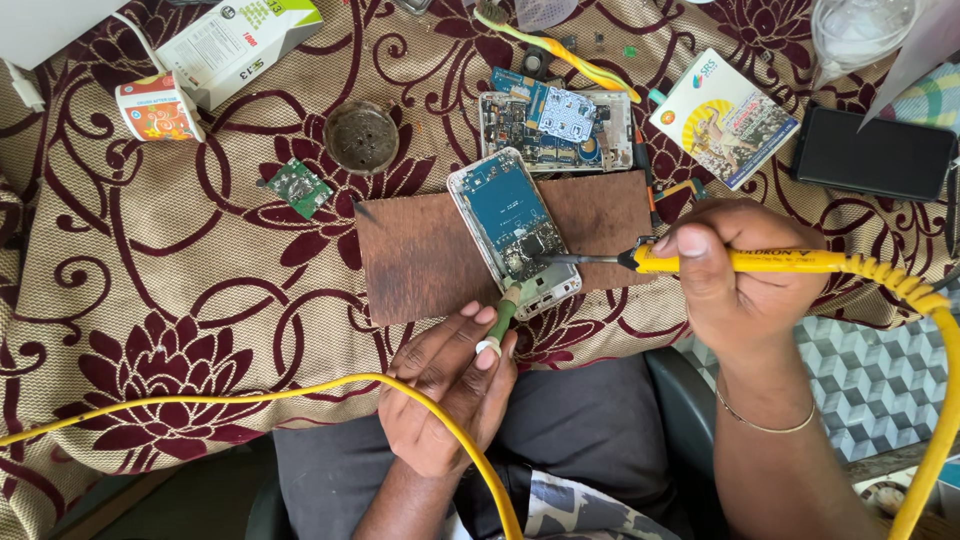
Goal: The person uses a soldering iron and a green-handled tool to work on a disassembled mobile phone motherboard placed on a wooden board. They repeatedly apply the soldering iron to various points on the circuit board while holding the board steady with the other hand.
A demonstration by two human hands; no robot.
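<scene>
Gripping soldering iron [740, 261] w/ right hand [735, 280] — tip contact on phone board [513, 228] unclear.

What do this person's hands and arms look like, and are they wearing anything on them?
Both forearms are bare, with no sleeves or gloves. The right hand has a thin, gold-coloured bangle around the wrist. The left hand shows no ring or watch. Fingernails are short and unpainted.

soldering iron [740, 261]: yellow | phone board [505, 200]: blue | cloth [150, 300]: beige, maroon floral | tool [505, 312]: probably green

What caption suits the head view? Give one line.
Right hand touches soldering iron to opened phone; left hand steadies it.
</scene>
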